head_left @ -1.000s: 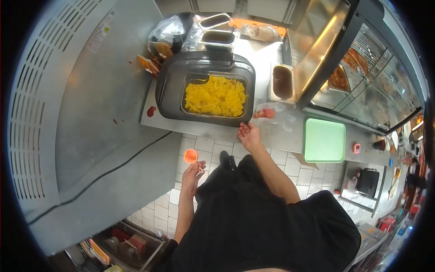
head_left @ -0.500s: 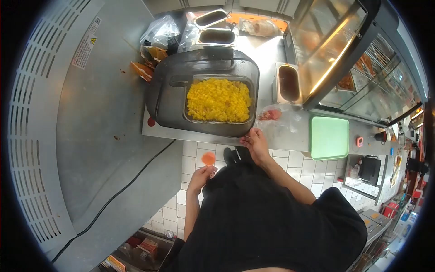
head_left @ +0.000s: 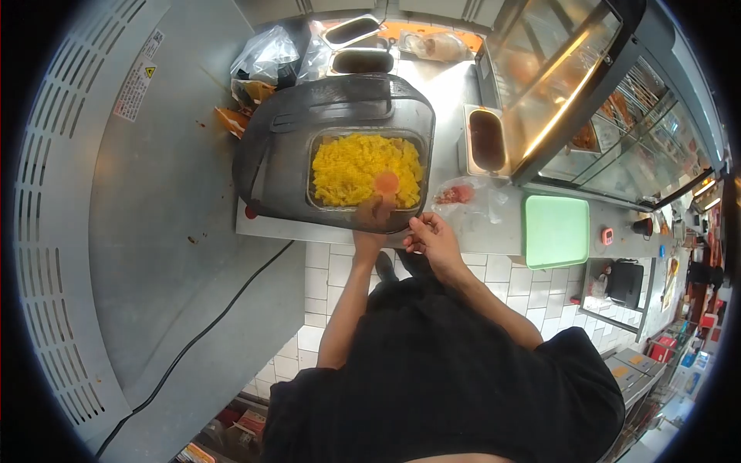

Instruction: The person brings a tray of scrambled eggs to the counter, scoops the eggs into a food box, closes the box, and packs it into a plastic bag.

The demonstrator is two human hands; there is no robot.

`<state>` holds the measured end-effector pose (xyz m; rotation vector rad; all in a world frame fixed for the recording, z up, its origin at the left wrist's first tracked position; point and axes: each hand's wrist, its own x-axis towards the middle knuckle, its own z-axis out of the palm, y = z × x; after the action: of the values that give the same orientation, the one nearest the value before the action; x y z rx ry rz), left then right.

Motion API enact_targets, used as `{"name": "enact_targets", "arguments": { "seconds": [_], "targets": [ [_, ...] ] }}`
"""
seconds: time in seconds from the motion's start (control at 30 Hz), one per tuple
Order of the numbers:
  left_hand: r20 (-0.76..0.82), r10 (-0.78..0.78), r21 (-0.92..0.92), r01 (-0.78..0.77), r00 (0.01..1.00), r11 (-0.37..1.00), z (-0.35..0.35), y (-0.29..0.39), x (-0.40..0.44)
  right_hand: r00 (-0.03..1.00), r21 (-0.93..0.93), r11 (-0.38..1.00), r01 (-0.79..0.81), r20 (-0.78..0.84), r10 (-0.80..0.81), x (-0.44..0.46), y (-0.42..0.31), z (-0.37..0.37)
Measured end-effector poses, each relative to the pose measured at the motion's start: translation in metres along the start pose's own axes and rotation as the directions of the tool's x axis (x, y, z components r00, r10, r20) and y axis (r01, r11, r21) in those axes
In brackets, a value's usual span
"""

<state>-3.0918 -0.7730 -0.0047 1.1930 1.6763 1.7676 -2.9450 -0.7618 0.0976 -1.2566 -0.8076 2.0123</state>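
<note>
orange scoop at the near right part of the yellow food, its handle in the left hand's closed, dimly seen fingers. right of that, below the food, the right hand, half curled, pinches the dark cover's edge.

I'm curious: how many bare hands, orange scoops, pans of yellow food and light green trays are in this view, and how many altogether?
Bare hands: 2 (left hand, right hand)
Orange scoop: 1
Pan of yellow food: 1
Light green tray: 1
Total: 5
</note>
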Motion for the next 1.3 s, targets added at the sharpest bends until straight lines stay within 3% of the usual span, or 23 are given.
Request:
{"name": "enact_targets", "arguments": {
  "seconds": [0.07, 0.1, 0.13, 0.2, 0.3, 0.33, 0.4, 0.43, 0.47, 0.5, 0.53, 0.57, 0.63, 0.73, 0.77, 0.8, 0.93, 1.03, 1.13, 1.23, 1.3],
  "targets": [
    [0.108, -0.355, 0.258, 0.319, 0.929, 0.912, -0.004, 0.043, 0.035, 1.000, -0.014, 1.000, -0.008, 0.016, 0.008, 0.001, -0.001, -0.003],
    [0.111, -0.351, 0.253, 0.316, 0.930, 0.915, -0.009, 0.024, 0.036, 0.999, -0.027, 0.999, -0.024, 0.039, 0.025, 0.002, -0.001, -0.006],
    [0.032, 0.025, 0.539, -0.038, 0.999, 0.841, -0.015, -0.011, 0.033, 0.999, -0.028, 0.999, -0.019, 0.038, 0.020, 0.004, -0.001, -0.008],
    [0.078, 0.400, 0.775, -0.308, 0.913, 0.552, -0.023, -0.022, 0.025, 0.996, -0.048, 0.997, -0.064, 0.062, 0.067, 0.004, 0.004, -0.014],
    [0.057, 0.337, 0.873, -0.211, 0.940, 0.441, -0.045, -0.006, -0.004, 0.990, -0.055, 0.991, -0.122, 0.071, 0.125, 0.001, 0.019, -0.015],
    [-0.152, 0.334, 0.710, -0.132, 0.930, 0.692, -0.051, -0.025, -0.017, 0.990, -0.046, 0.992, -0.118, 0.073, 0.121, 0.002, 0.023, -0.015],
    [-0.337, 0.260, 0.468, -0.079, 0.905, 0.880, -0.061, -0.068, -0.040, 0.992, -0.077, 0.995, -0.071, 0.099, 0.078, 0.002, 0.026, -0.017],
    [-0.465, -0.124, 0.102, 0.192, 0.877, 0.976, -0.069, -0.092, -0.053, 0.992, -0.072, 0.995, -0.076, 0.093, 0.083, 0.001, 0.024, -0.017],
    [-0.439, -0.508, -0.290, 0.418, 0.741, 0.861, -0.077, -0.103, -0.060, 0.995, -0.058, 0.997, -0.052, 0.083, 0.056, 0.002, 0.018, -0.015],
    [-0.149, -0.516, -0.605, 0.335, 0.843, 0.722, -0.080, -0.090, -0.047, 0.997, -0.047, 0.999, -0.024, 0.076, 0.028, 0.004, 0.012, -0.014],
    [-0.153, -0.518, -0.606, 0.334, 0.842, 0.722, -0.075, -0.074, -0.036, 0.997, -0.050, 0.998, -0.027, 0.077, 0.031, 0.007, 0.011, -0.014],
    [0.052, -0.458, -0.449, 0.430, 0.887, 0.783, -0.067, -0.058, -0.028, 0.998, -0.022, 1.000, -0.011, 0.057, 0.012, 0.007, 0.010, -0.014],
    [0.256, -0.409, -0.274, 0.471, 0.876, 0.838, -0.050, -0.058, -0.021, 0.999, -0.001, 1.000, 0.008, 0.044, -0.007, 0.008, 0.007, -0.013],
    [0.203, -0.347, -0.076, 0.368, 0.916, 0.927, -0.027, -0.054, -0.013, 1.000, 0.034, 0.999, -0.009, 0.021, 0.008, 0.008, 0.006, -0.012],
    [0.086, -0.489, -0.383, 0.482, 0.868, 0.788, -0.018, -0.042, -0.014, 1.000, 0.026, 1.000, -0.001, 0.023, 0.001, 0.007, 0.007, -0.013],
    [0.017, -0.638, -0.662, 0.487, 0.770, 0.570, -0.013, -0.033, -0.013, 1.000, 0.016, 1.000, 0.006, 0.029, -0.006, 0.008, 0.008, -0.012],
    [-0.021, -0.669, -0.725, 0.450, 0.743, 0.522, -0.005, -0.051, -0.020, 1.000, 0.041, 0.999, -0.006, 0.027, 0.005, 0.009, 0.007, -0.015],
    [0.004, -0.535, -0.631, 0.418, 0.845, 0.654, -0.007, -0.047, -0.024, 1.000, 0.046, 0.999, 0.014, 0.025, -0.016, 0.012, 0.006, -0.018],
    [-0.033, -0.505, -0.463, 0.435, 0.862, 0.773, -0.017, -0.034, -0.039, 1.000, 0.058, 0.998, 0.001, -0.016, 0.000, 0.018, 0.002, -0.020],
    [0.040, -0.658, -0.340, 0.629, 0.752, 0.699, -0.029, -0.028, -0.055, 0.999, 0.038, 0.999, 0.003, -0.038, -0.002, 0.020, 0.000, -0.022],
    [0.034, -0.850, -0.529, 0.730, 0.526, 0.432, -0.036, -0.005, -0.062, 0.999, 0.037, 0.999, 0.013, -0.047, -0.011, 0.022, 0.000, -0.023]
  ]
}}
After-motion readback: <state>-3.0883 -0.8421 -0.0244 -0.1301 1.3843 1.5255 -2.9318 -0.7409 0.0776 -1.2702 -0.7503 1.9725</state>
